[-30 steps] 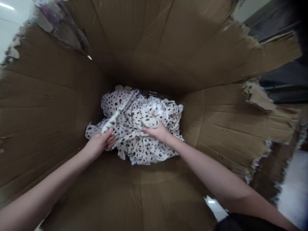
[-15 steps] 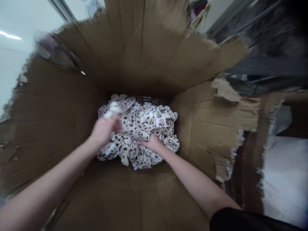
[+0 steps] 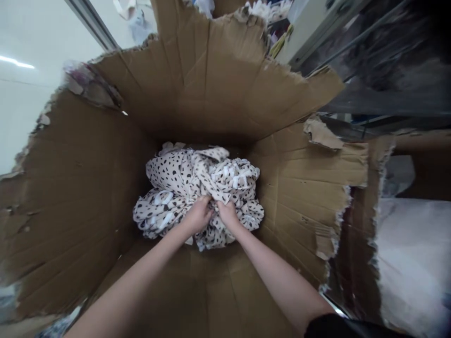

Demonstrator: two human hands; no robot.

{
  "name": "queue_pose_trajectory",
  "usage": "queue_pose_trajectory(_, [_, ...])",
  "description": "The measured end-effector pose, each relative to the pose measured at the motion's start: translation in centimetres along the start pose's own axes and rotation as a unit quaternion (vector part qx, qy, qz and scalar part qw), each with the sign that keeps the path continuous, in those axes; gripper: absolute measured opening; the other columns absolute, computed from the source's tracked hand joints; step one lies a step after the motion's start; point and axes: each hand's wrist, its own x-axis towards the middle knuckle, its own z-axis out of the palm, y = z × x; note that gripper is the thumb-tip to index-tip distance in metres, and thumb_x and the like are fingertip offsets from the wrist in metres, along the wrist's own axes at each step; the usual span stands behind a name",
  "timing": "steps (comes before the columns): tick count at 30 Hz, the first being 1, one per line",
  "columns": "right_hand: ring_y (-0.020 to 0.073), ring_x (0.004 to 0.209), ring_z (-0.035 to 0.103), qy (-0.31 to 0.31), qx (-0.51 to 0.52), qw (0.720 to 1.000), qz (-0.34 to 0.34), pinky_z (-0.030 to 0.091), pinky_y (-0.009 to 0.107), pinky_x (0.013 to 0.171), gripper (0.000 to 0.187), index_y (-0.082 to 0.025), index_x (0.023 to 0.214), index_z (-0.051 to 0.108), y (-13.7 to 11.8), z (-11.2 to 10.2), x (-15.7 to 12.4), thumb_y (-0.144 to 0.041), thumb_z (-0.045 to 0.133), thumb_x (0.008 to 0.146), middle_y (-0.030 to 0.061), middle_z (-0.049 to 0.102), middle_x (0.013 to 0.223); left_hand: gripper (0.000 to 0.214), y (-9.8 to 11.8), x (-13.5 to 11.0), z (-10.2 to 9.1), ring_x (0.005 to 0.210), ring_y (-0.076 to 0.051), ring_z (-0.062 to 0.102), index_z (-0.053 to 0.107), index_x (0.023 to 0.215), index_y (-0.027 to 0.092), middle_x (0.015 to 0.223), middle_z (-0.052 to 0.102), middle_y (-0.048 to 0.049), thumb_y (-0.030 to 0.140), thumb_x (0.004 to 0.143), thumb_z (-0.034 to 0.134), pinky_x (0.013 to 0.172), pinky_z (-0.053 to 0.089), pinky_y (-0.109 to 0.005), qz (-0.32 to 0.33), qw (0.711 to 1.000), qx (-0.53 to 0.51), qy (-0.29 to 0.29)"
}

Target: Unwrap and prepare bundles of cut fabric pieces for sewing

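A heap of white fabric with dark spots lies at the bottom of a deep cardboard box. White trim or elastic shows on several folds of it. My left hand is closed on the spotted fabric near the middle of the heap. Just to its right, my right hand grips the same fabric, and the two hands nearly meet. Between them a twisted strip of the cloth runs up and away. My fingertips are partly hidden in the folds.
The box's rim is torn and ragged all round, with a loose cardboard flap on the right wall. Beyond that wall, white sheeting lies in another torn box. A metal post stands at the upper left.
My left hand has moved right and toward me, from the heap's left side to beside my right hand. The fabric on the left is now spread smoother, with a strip bunched in the middle.
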Motion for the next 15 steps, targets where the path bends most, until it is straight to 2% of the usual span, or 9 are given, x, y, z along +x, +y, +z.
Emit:
queue_pose_trajectory(3, [0.0203, 0.087, 0.062, -0.013, -0.006, 1.000, -0.010, 0.048, 0.029, 0.080, 0.031, -0.015, 0.082, 0.067, -0.5, -0.4, 0.5, -0.031, 0.043, 0.070, 0.0048, 0.069, 0.087, 0.012, -0.5, 1.2, 2.1, 0.087, -0.021, 0.050, 0.053, 0.081, 0.016, 0.085, 0.054, -0.0088, 0.016, 0.075, 0.044, 0.081, 0.042, -0.034, 0.035, 0.999, 0.004, -0.039])
queue_pose_trajectory(7, [0.0208, 0.084, 0.062, -0.051, -0.050, 0.997, -0.032, 0.048, 0.031, 0.080, 0.027, -0.016, 0.076, 0.066, -1.9, -1.3, 1.4, -0.035, 0.049, 0.069, 0.0043, 0.070, 0.081, 0.006, -0.6, 2.1, 2.5, 0.084, -0.021, 0.050, 0.051, 0.066, 0.018, 0.076, 0.053, -0.0061, 0.017, 0.071, 0.049, 0.085, 0.038, -0.033, -0.042, 0.988, -0.144, 0.049])
queue_pose_trajectory(9, [0.0216, 0.084, 0.063, -0.054, -0.045, 0.997, -0.043, 0.048, 0.032, 0.080, 0.031, -0.014, 0.077, 0.066, -2.4, -1.6, 2.1, -0.041, 0.051, 0.070, 0.0066, 0.070, 0.084, 0.012, -1.1, 2.2, 2.3, 0.083, -0.021, 0.050, 0.049, 0.062, 0.018, 0.072, 0.053, -0.0053, 0.022, 0.073, 0.048, 0.084, 0.037, -0.033, -0.095, 0.970, -0.202, 0.094])
queue_pose_trajectory(11, [0.0223, 0.087, 0.063, -0.036, -0.015, 0.998, -0.040, 0.048, 0.033, 0.080, 0.039, -0.013, 0.083, 0.066, -2.4, -1.7, 3.0, -0.047, 0.054, 0.069, 0.0087, 0.069, 0.090, 0.023, -1.7, 2.2, 2.0, 0.080, -0.021, 0.051, 0.048, 0.064, 0.018, 0.071, 0.054, -0.0056, 0.031, 0.080, 0.038, 0.080, 0.039, -0.033, -0.128, 0.958, -0.227, 0.116])
queue_pose_trajectory(12, [0.0225, 0.088, 0.063, -0.022, -0.002, 0.999, -0.031, 0.049, 0.033, 0.080, 0.042, -0.012, 0.086, 0.066, -2.2, -1.6, 3.5, -0.049, 0.055, 0.068, 0.0094, 0.068, 0.092, 0.029, -2.0, 2.2, 1.8, 0.080, -0.020, 0.052, 0.047, 0.065, 0.017, 0.072, 0.055, -0.0059, 0.035, 0.083, 0.034, 0.076, 0.041, -0.032, -0.144, 0.943, -0.273, 0.122])
queue_pose_trajectory(13, [0.0228, 0.089, 0.063, -0.005, 0.006, 1.000, -0.020, 0.049, 0.033, 0.081, 0.044, -0.012, 0.088, 0.065, -1.9, -1.6, 4.0, -0.050, 0.055, 0.068, 0.0100, 0.068, 0.092, 0.032, -2.2, 2.2, 1.5, 0.079, -0.019, 0.053, 0.047, 0.066, 0.017, 0.073, 0.056, -0.0062, 0.039, 0.084, 0.032, 0.074, 0.042, -0.031, -0.161, 0.915, -0.348, 0.123])
queue_pose_trajectory(14, [0.0231, 0.090, 0.063, 0.011, 0.006, 1.000, -0.010, 0.049, 0.034, 0.081, 0.046, -0.012, 0.089, 0.065, -1.5, -1.5, 4.5, -0.051, 0.054, 0.068, 0.0103, 0.068, 0.092, 0.033, -2.3, 2.3, 1.2, 0.080, -0.018, 0.054, 0.046, 0.067, 0.017, 0.074, 0.057, -0.0061, 0.041, 0.085, 0.032, 0.071, 0.042, -0.030, -0.180, 0.870, -0.442, 0.122])
queue_pose_trajectory(15, [0.0235, 0.092, 0.062, 0.024, 0.002, 1.000, -0.003, 0.049, 0.034, 0.082, 0.046, -0.012, 0.090, 0.065, -1.1, -1.5, 5.0, -0.052, 0.053, 0.069, 0.0105, 0.068, 0.092, 0.032, -2.4, 2.4, 0.8, 0.080, -0.017, 0.055, 0.045, 0.067, 0.017, 0.074, 0.057, -0.0055, 0.041, 0.085, 0.035, 0.068, 0.043, -0.028, -0.200, 0.810, -0.539, 0.118])
